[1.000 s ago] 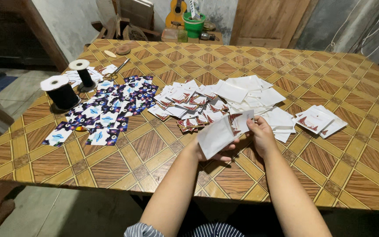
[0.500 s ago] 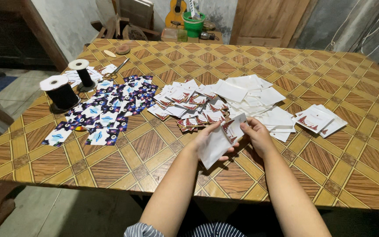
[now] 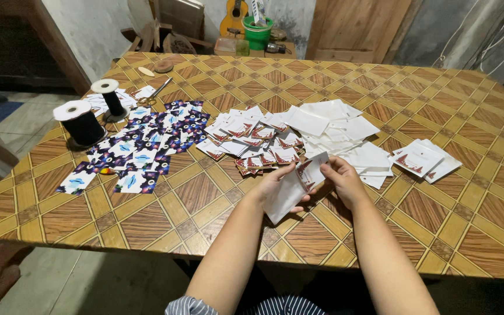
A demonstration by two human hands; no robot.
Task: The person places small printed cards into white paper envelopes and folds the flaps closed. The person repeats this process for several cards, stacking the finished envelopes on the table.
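Presently the white pouch (image 3: 284, 197) is held above the table (image 3: 147, 224) near its front edge, long axis slanting from lower left to upper right. Left hand (image 3: 278, 184) closed on its upper edge; right hand (image 3: 343, 179) pinches a small red-printed card (image 3: 310, 171) at the mouth. Bare tabletop lies below; card piles (image 3: 252, 140) behind.
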